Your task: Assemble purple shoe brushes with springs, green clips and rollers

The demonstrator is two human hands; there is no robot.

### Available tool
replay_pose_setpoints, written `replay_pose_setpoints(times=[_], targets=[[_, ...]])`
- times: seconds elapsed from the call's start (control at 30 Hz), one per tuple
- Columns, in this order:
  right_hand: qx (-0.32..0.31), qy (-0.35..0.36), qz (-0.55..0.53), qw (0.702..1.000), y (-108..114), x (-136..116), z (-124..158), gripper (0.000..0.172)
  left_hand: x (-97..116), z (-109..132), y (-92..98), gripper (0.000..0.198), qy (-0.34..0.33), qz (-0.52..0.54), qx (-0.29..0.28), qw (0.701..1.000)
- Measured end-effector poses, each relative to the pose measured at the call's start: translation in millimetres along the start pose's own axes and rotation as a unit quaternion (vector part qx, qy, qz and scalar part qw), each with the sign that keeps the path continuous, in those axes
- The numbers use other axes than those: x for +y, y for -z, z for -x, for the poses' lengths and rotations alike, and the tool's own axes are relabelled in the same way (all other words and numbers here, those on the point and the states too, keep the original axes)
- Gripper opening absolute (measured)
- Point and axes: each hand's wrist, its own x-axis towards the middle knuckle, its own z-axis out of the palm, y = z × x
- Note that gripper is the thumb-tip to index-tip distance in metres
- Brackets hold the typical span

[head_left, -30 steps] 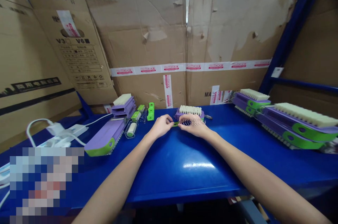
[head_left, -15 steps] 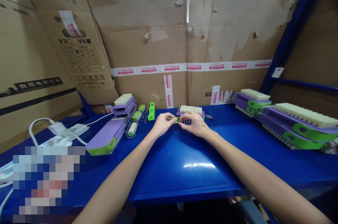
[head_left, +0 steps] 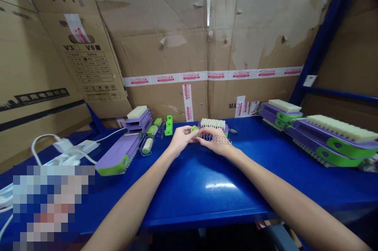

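Observation:
My left hand (head_left: 180, 139) is closed, its thumb and fingers pinching a small green plastic piece (head_left: 194, 128). Against it, fingertips nearly meeting, is my right hand (head_left: 213, 133), closed too. A metal coil spring (head_left: 222, 140) lies along the right hand, one end by its thumb and the other pointing right. Whether the spring joins the green piece is hidden by the fingers. Just behind the hands rests a purple brush (head_left: 220, 124) with cream bristles, partly covered by them. A slim metal-and-dark item (head_left: 233, 131) lies to its right.
To the left are a bright green bracket (head_left: 169, 125), loose springs (head_left: 161, 129), small green blocks (head_left: 152, 130), a clear case (head_left: 146, 146) and purple brushes (head_left: 119, 154). A white power strip (head_left: 85, 148) with cables sits further left. More brushes (head_left: 327, 140) are stacked right. Cardboard (head_left: 159, 46) stands behind.
The green piece has come up between the fingertips and shows more. My left fingers have shifted around it. The spring stays in the right hand, and the view has moved very slightly.

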Motion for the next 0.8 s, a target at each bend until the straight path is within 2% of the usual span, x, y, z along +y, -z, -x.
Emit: replay_pose_setpoints(times=[0.1, 0.27, 0.4, 0.47, 0.63, 0.8], targets=[[0.010, -0.031, -0.003, 0.999, 3.5, -3.8, -1.3, 0.010, -0.1, -1.2, -0.3, 0.039, -0.015, 0.012, 0.001, 1.000], [0.003, -0.042, -0.028, 0.999, 1.6, -6.8, -0.6, 0.011, 0.6, -2.5, 1.7, 0.031, -0.017, -0.056, 0.007, 0.998], [0.019, -0.058, -0.052, 0.997, -1.8, -8.5, -1.0, 0.014, 2.6, 0.4, 1.3, 0.045, -0.032, -0.076, 0.005, 0.997], [0.031, -0.070, -0.058, 0.995, -1.8, -9.6, -1.8, 0.016, 3.2, 1.7, 0.2, 0.051, -0.034, -0.075, -0.005, 0.997], [0.026, -0.088, -0.083, 0.992, -0.8, -10.0, -2.3, 0.017, 4.1, 2.1, -0.5, 0.044, -0.028, -0.065, -0.041, 0.997], [0.012, -0.086, -0.096, 0.992, -1.3, -7.6, 0.0, 0.017, 7.2, 2.0, 4.9, 0.047, -0.009, -0.059, -0.074, 0.995]])
